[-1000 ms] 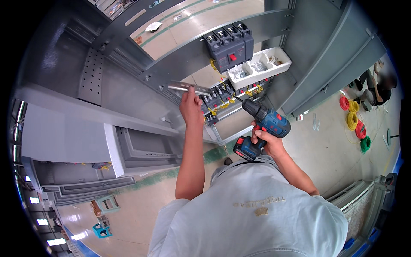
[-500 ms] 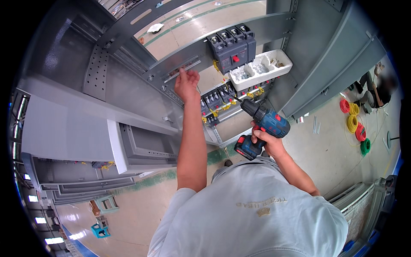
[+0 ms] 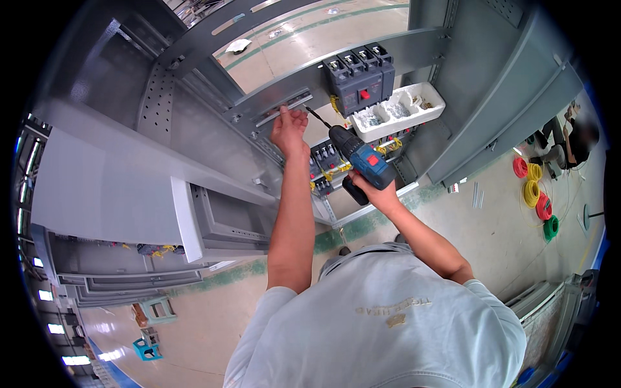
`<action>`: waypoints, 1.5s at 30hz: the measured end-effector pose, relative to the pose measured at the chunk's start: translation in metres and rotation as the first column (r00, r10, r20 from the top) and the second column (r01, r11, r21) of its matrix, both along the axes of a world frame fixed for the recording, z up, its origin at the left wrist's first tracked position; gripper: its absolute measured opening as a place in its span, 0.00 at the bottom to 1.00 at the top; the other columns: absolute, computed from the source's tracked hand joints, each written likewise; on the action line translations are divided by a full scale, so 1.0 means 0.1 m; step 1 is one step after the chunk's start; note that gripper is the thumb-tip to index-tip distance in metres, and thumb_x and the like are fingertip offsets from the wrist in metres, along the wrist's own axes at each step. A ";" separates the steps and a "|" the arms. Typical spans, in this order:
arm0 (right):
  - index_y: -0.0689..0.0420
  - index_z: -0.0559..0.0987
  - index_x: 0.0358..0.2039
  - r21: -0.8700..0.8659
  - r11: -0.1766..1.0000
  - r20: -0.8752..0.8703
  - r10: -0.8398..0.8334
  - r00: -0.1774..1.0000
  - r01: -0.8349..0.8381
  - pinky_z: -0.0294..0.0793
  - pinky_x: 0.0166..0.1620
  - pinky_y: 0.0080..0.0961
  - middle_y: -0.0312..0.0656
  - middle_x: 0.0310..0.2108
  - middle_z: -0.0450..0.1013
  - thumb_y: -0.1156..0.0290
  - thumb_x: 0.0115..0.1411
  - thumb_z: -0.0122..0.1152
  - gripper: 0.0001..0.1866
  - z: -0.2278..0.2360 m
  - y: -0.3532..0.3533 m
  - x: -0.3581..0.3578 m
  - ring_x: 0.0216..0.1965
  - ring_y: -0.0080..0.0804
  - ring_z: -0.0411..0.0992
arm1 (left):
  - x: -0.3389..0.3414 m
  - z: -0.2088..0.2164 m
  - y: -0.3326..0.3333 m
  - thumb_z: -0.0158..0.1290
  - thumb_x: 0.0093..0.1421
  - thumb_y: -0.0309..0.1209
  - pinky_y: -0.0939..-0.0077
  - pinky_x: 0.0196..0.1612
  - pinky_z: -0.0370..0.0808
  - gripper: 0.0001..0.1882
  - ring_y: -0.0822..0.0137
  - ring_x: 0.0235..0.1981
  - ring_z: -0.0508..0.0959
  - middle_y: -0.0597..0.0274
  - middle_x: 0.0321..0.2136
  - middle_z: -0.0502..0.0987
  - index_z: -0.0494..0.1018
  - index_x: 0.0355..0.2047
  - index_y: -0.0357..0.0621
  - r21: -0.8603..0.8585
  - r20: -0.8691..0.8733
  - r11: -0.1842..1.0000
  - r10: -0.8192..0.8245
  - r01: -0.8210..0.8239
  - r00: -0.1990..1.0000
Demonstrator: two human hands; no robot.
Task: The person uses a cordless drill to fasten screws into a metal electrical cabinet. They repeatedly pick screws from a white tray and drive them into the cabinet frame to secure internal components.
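Note:
My right hand (image 3: pixel 376 192) grips a blue and black cordless drill (image 3: pixel 366 157) by its handle. The long bit of the drill points up and left, its tip beside the right end of a short slotted metal rail (image 3: pixel 284 109). That rail lies against a grey cabinet crossbar (image 3: pixel 310 83). My left hand (image 3: pixel 290 132) is at the rail's lower edge, fingers curled and closed on it; the fingertips are partly hidden. Right of the rail, a dark grey circuit breaker (image 3: pixel 362 81) with a red switch is mounted on the crossbar.
A white foam tray (image 3: pixel 414 119) of small metal parts sits below the breaker. Smaller breakers (image 3: pixel 325 157) with yellow wires stand lower in the cabinet. The cabinet's side panel (image 3: pixel 511 110) rises at right. Wire coils (image 3: pixel 532 193) and a seated person (image 3: pixel 566 139) are farther right.
My right hand has raised the drill up and left, bringing its bit to the rail's right end. My left hand stays at the rail. The view has shifted slightly.

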State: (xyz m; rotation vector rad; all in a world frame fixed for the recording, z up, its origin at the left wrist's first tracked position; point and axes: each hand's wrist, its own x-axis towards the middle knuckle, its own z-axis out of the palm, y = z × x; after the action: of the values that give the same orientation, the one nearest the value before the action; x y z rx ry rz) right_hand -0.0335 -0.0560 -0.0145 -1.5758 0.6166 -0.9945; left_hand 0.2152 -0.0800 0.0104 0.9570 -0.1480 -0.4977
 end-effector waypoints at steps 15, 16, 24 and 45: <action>0.61 0.79 0.41 -0.119 0.993 -0.020 -0.024 1.000 0.021 0.76 0.40 0.27 0.42 0.32 0.80 0.75 0.54 0.73 0.15 0.03 -0.04 0.30 0.31 0.27 0.76 | 0.03 -0.05 0.02 0.58 0.67 0.43 0.70 0.37 0.81 0.16 0.63 0.30 0.82 0.58 0.30 0.80 0.74 0.37 0.41 -0.021 0.014 0.999 -0.024 0.024 1.000; 0.61 0.79 0.41 -0.115 0.993 -0.022 -0.025 0.999 0.022 0.76 0.40 0.26 0.42 0.32 0.80 0.75 0.54 0.73 0.15 0.02 -0.04 0.31 0.31 0.27 0.76 | 0.03 -0.04 0.01 0.58 0.67 0.43 0.70 0.37 0.81 0.16 0.63 0.30 0.82 0.58 0.30 0.80 0.74 0.38 0.41 -0.015 0.016 1.000 -0.020 0.020 1.000; 0.61 0.79 0.39 -0.101 0.994 -0.012 -0.034 0.999 0.033 0.76 0.39 0.26 0.41 0.30 0.79 0.74 0.54 0.72 0.14 -0.04 -0.06 0.35 0.30 0.26 0.75 | -0.01 0.01 0.01 0.58 0.68 0.42 0.71 0.34 0.81 0.17 0.64 0.28 0.82 0.57 0.28 0.80 0.73 0.34 0.39 -0.013 0.014 1.000 0.008 -0.007 1.000; 0.58 0.77 0.39 -0.244 0.966 -0.020 -0.095 0.995 0.087 0.76 0.39 0.35 0.48 0.31 0.76 0.78 0.47 0.72 0.18 0.03 -0.04 0.41 0.34 0.54 0.75 | 0.00 0.00 0.00 0.58 0.68 0.41 0.71 0.34 0.81 0.16 0.64 0.27 0.82 0.58 0.27 0.80 0.73 0.33 0.39 -0.033 0.009 0.999 0.005 -0.005 1.000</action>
State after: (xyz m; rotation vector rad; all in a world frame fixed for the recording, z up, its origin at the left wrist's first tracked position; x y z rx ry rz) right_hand 0.0080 -0.0603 -0.0120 -1.7935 0.6110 -1.1509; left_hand 0.2148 -0.0798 0.0100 0.9268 -0.1614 -0.4854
